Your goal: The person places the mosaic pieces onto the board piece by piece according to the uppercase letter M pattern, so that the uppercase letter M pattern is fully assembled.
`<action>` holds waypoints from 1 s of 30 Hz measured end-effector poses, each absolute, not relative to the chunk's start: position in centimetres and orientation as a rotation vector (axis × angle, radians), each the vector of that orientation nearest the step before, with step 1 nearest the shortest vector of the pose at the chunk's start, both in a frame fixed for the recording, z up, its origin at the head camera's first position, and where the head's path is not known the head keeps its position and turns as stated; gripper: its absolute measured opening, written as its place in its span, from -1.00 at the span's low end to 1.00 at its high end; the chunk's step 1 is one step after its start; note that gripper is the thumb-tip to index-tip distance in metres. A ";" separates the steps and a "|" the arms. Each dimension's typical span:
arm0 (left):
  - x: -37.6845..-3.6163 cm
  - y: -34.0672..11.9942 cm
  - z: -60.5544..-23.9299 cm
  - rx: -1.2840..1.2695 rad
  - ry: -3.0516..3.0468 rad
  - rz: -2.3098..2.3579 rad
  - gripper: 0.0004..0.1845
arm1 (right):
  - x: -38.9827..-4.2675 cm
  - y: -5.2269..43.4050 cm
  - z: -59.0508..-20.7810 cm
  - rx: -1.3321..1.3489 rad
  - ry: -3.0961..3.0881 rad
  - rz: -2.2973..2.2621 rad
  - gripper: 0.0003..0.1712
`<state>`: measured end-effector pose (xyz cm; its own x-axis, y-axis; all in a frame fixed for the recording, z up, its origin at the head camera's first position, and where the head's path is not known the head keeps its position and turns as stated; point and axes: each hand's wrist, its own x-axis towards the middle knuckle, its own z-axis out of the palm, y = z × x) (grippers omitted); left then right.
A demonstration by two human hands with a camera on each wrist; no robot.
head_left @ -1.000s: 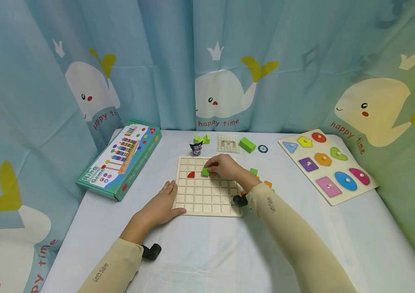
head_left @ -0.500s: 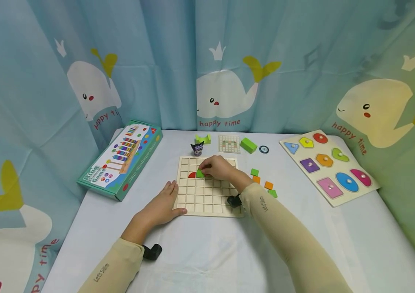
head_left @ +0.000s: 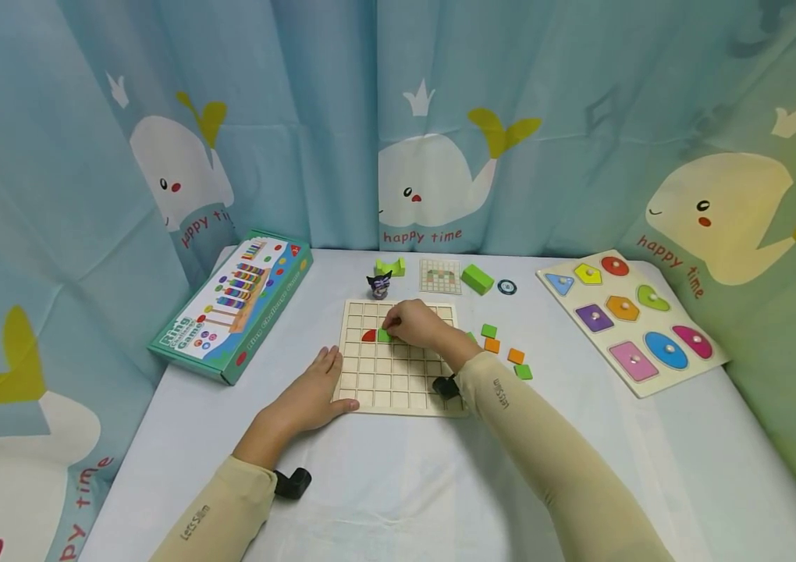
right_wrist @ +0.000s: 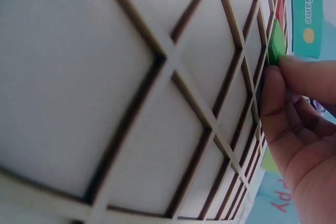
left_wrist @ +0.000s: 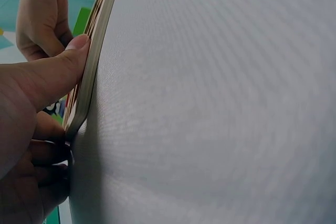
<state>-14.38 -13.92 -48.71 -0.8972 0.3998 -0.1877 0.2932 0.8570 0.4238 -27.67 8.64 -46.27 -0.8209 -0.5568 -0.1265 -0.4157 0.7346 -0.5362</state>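
On the pale cloth-covered table (head_left: pixel 384 484), a person is working at a wooden grid board (head_left: pixel 398 375) lying flat at the centre, between a ring game box (head_left: pixel 229 304) far to the left and a shape puzzle board (head_left: pixel 633 316) far to the right. Their left hand (head_left: pixel 310 394) is resting with relaxed, straight fingers against the board's near left corner, thumb pressing its edge. Their right hand (head_left: pixel 419 324) is pinching a small green tile (head_left: pixel 384 336) between curled fingertips, holding it at a cell in the second row, just beside a red tile (head_left: pixel 367 336) already sitting in the grid. The wrist view suggests the green tile (right_wrist: pixel 276 43) is sitting slightly tilted at the cell edge, so it is likely risking catching on the dividers rather than dropping flat. Pushing sideways could be nudging the red tile, or sliding the board if the left hand is easing off. Loose green and orange tiles (head_left: pixel 503 351) are lying just right of the board, near the sleeve.
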 end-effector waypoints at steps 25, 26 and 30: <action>-14.2 -13.8 -48.6 0.518 2.763 0.577 0.03 | -26.8 11.1 -45.9 -0.665 2.649 -0.825 -0.88; -14.2 -13.8 -48.6 0.518 2.762 0.584 0.03 | -26.7 11.3 -45.8 -0.651 2.644 -0.837 -0.88; -14.3 -13.9 -48.6 0.512 2.758 0.589 0.03 | -26.5 12.2 -45.6 -0.618 2.642 -0.872 -0.88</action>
<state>-14.28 -13.86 -48.57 -0.8997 0.3933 -0.1893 0.2816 0.8544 0.4368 -26.50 12.24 -45.57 -0.8657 -0.4815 -0.1372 -0.3053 0.7248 -0.6176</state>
